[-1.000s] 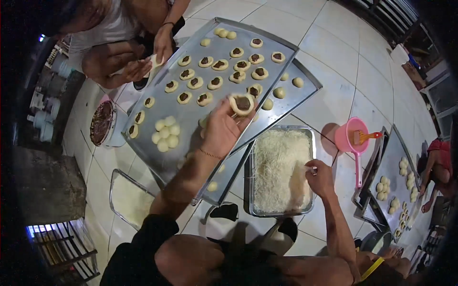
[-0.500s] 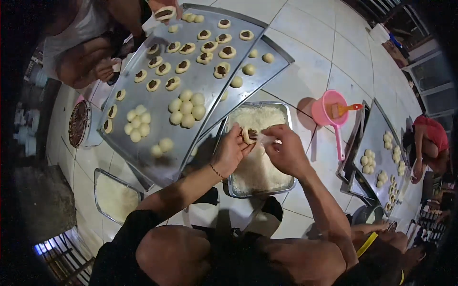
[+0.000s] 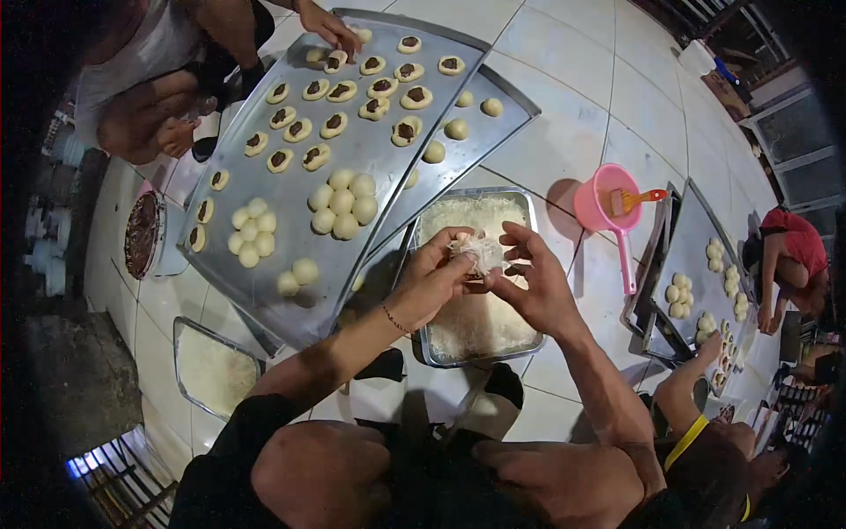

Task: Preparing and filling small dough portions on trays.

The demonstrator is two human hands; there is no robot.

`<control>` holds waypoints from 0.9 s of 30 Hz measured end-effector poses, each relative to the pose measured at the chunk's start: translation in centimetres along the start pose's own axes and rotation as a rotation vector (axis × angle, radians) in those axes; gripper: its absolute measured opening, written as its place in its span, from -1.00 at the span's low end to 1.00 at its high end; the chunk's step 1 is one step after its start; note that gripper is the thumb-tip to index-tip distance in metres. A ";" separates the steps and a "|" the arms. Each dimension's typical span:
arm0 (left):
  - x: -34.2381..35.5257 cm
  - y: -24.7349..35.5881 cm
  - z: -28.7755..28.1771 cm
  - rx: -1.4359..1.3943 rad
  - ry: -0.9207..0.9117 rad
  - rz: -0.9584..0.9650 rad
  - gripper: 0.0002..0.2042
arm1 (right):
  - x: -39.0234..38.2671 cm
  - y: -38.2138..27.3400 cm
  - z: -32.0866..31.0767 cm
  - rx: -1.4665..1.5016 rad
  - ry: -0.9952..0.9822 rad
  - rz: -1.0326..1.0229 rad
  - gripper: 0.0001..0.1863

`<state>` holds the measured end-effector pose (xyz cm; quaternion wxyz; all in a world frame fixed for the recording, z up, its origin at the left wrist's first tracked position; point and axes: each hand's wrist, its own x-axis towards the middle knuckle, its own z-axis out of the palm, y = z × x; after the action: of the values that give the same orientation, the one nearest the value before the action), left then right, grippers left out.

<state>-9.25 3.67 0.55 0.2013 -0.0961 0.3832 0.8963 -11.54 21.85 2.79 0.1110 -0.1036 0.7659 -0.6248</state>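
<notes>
One shred-topped dough piece (image 3: pixel 481 253) | left grip (image 3: pixel 428 291) clamped on it | right grip (image 3: pixel 541 287) apart, beside it | tray (image 3: pixel 483 359) below

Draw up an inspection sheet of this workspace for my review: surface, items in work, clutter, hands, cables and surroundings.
Surface: pale floor tiles, carrying metal trays and pans.
Items in work: shred-covered piece above a pan of white shreds; large tray with dark-topped dough pieces and plain dough balls.
Clutter: pink dipper with a brush in it.
Hands: left hand holds the shred-covered piece; right hand is beside it, fingers apart, firm contact unclear.
Cables: nothing seen.
Surroundings: co-worker's hand at the large tray's far end; person in red at the far right.
</notes>
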 end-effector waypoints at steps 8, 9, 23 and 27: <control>0.3 1.6 -0.7 0.439 -0.010 -0.001 -0.58 | 0.0 -0.2 -1.0 -0.043 -0.169 -0.053 -0.59; 0.3 2.1 -0.8 0.534 -0.003 -0.019 -0.58 | 0.0 -0.1 -1.0 -0.197 -0.134 -0.192 -0.62; -1.7 2.9 3.4 0.803 0.059 0.484 -0.48 | 0.3 -2.8 -0.2 -0.196 0.039 -0.299 -0.75; -2.2 5.1 3.5 0.854 0.197 0.182 -0.49 | -0.2 -4.0 0.1 -0.268 -0.043 -0.139 -0.81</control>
<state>-9.54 2.35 7.01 0.1058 -0.0552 0.7432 0.6584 -11.22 21.08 6.67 0.0691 -0.1835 0.8308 -0.5209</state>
